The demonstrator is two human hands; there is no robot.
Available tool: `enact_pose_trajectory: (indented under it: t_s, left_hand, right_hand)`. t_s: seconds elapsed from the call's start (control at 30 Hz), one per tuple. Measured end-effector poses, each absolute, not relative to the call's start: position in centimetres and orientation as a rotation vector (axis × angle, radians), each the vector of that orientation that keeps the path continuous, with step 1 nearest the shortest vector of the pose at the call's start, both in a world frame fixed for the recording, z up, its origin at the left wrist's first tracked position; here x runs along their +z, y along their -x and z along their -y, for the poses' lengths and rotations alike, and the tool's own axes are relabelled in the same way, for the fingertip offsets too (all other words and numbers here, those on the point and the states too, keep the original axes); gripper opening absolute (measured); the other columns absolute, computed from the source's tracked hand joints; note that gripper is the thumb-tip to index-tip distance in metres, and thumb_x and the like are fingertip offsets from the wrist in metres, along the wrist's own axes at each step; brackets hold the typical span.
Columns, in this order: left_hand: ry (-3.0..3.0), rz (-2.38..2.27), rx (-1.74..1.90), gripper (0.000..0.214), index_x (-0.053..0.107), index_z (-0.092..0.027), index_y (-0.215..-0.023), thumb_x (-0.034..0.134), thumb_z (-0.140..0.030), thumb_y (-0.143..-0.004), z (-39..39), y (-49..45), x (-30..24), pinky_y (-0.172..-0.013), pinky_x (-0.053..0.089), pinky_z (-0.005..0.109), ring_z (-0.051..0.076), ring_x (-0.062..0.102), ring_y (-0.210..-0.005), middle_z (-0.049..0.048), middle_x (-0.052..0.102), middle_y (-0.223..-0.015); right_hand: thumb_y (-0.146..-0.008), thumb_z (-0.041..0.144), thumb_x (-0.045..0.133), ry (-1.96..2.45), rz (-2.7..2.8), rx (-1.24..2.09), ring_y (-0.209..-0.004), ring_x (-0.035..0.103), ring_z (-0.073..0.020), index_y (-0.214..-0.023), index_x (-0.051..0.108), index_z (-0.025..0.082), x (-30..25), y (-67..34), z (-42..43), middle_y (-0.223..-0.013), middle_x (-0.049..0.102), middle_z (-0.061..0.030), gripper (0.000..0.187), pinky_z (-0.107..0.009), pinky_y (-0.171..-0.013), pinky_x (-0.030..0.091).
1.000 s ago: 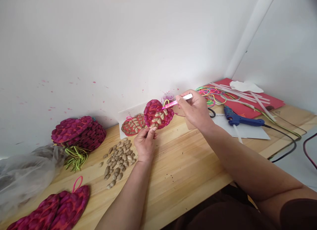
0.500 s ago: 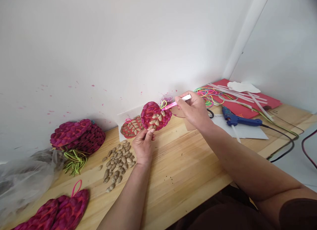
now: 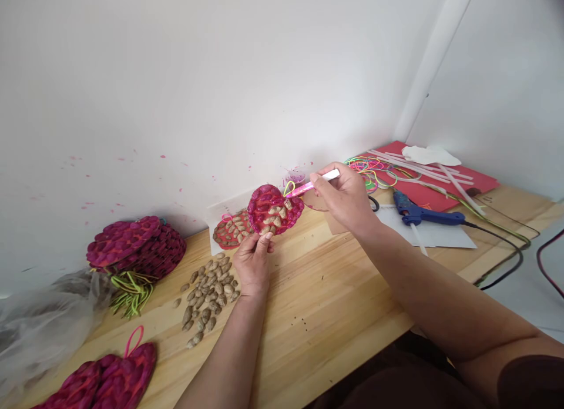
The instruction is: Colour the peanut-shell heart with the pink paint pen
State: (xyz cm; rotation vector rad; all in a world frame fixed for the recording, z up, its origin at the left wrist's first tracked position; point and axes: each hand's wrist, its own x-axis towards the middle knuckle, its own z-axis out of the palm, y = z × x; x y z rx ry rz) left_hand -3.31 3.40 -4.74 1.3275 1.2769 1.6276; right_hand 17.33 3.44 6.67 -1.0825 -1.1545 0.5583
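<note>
My left hand (image 3: 252,262) pinches the lower edge of a heart-shaped ornament (image 3: 264,206), raised above the table. Peanuts cover its red face, most coloured magenta and several in the lower middle still tan, and a yellow-green loop (image 3: 289,188) rises from its top notch. Closed around a pink-and-white marker (image 3: 311,184), my right hand (image 3: 346,197) holds the tip at the ornament beside the loop. Behind lies another ornament (image 3: 229,230) with plain tan peanuts and a pink loop, on white paper. Loose peanuts (image 3: 211,291) are spread left of my left wrist.
Finished magenta ornaments (image 3: 136,244) are stacked at left by a clear plastic bag (image 3: 48,327); more magenta ornaments (image 3: 110,374) lie at front left. To the right are a blue glue gun (image 3: 429,215) with its cable, coloured cords (image 3: 374,173), white glue sticks (image 3: 423,162) and red sheets (image 3: 480,177).
The whole view has shifted slightly. The marker tip stays near the loop, and both hands keep their holds on the ornament and the marker.
</note>
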Motion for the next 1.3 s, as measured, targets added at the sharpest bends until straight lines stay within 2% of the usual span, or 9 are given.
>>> enact_pose_trajectory:
  t_s: [0.1, 0.37, 0.6, 0.7, 1.03, 1.2, 1.3]
  left_hand:
    - [-1.319, -1.249, 1.630, 0.026, 0.074, -0.018, -0.069, 0.080, -0.040, -0.080, -3.3, 3.3, -4.7, -0.062, 0.047, 0.026, 0.013, 0.057, -0.060, 0.0000, 0.064, -0.063]
    - [-1.329, -1.264, 1.631, 0.028, 0.072, -0.018, -0.067, 0.080, -0.043, -0.080, -3.4, 3.4, -4.7, -0.061, 0.048, 0.027, 0.014, 0.057, -0.059, 0.0001, 0.063, -0.062]
    - [-1.338, -1.257, 1.623, 0.026, 0.073, -0.018, -0.066, 0.079, -0.039, -0.081, -3.2, 3.3, -4.4, -0.062, 0.047, 0.026, 0.013, 0.057, -0.060, 0.0003, 0.064, -0.062]
    - [-1.317, -1.236, 1.624, 0.025, 0.074, -0.018, -0.067, 0.079, -0.038, -0.081, -3.2, 3.3, -4.3, -0.062, 0.046, 0.025, 0.013, 0.056, -0.060, 0.0000, 0.064, -0.062]
    - [-1.271, -1.209, 1.634, 0.023, 0.074, -0.018, -0.065, 0.081, -0.035, -0.079, -2.8, 3.0, -3.6, -0.060, 0.046, 0.025, 0.012, 0.057, -0.056, -0.0008, 0.066, -0.059]
    - [-1.220, -1.171, 1.649, 0.022, 0.075, -0.018, -0.070, 0.081, -0.036, -0.078, -2.9, 3.0, -3.7, -0.059, 0.046, 0.024, 0.012, 0.057, -0.056, -0.0011, 0.066, -0.060]
    - [-1.186, -1.170, 1.636, 0.022, 0.078, -0.017, -0.074, 0.082, -0.038, -0.079, -2.9, 3.0, -3.9, -0.060, 0.046, 0.024, 0.012, 0.058, -0.057, -0.0009, 0.067, -0.061]
  right_hand:
    - [-0.084, 0.044, 0.077, 1.036, 1.174, 0.580, -0.059, 0.054, -0.0118, -0.077, 0.059, 0.024, 6.8, -17.2, -3.3, -0.062, 0.060, 0.0049, 0.028, -0.027, -0.057, 0.040]
    - [-0.082, 0.044, 0.075, 1.060, 1.192, 0.533, -0.056, 0.045, -0.0109, -0.075, 0.058, 0.024, 6.7, -17.2, -3.3, -0.060, 0.056, 0.0051, 0.027, -0.027, -0.054, 0.034]
    - [-0.084, 0.036, 0.072, 1.062, 1.223, 0.483, -0.052, 0.041, -0.0102, -0.074, 0.056, 0.024, 7.1, -16.8, -2.9, -0.055, 0.048, 0.0074, 0.022, -0.027, -0.052, 0.030]
    - [-0.084, 0.034, 0.072, 1.077, 1.234, 0.462, -0.052, 0.041, -0.0102, -0.075, 0.057, 0.024, 7.0, -16.9, -2.8, -0.056, 0.050, 0.0074, 0.020, -0.027, -0.052, 0.030]
    - [-0.083, 0.037, 0.075, 1.055, 1.120, 0.565, -0.057, 0.052, -0.0107, -0.078, 0.060, 0.023, 7.0, -17.2, -3.2, -0.061, 0.061, 0.0045, 0.021, -0.027, -0.057, 0.038]
    - [-0.081, 0.043, 0.080, 1.021, 1.101, 0.639, -0.055, 0.052, -0.0097, -0.074, 0.059, 0.022, 7.1, -17.4, -3.3, -0.059, 0.059, 0.0048, 0.030, -0.024, -0.053, 0.038]
    - [-0.080, 0.042, 0.082, 1.004, 1.091, 0.637, -0.055, 0.052, -0.0097, -0.076, 0.059, 0.023, 7.1, -17.5, -3.3, -0.059, 0.059, 0.0047, 0.030, -0.024, -0.052, 0.038]
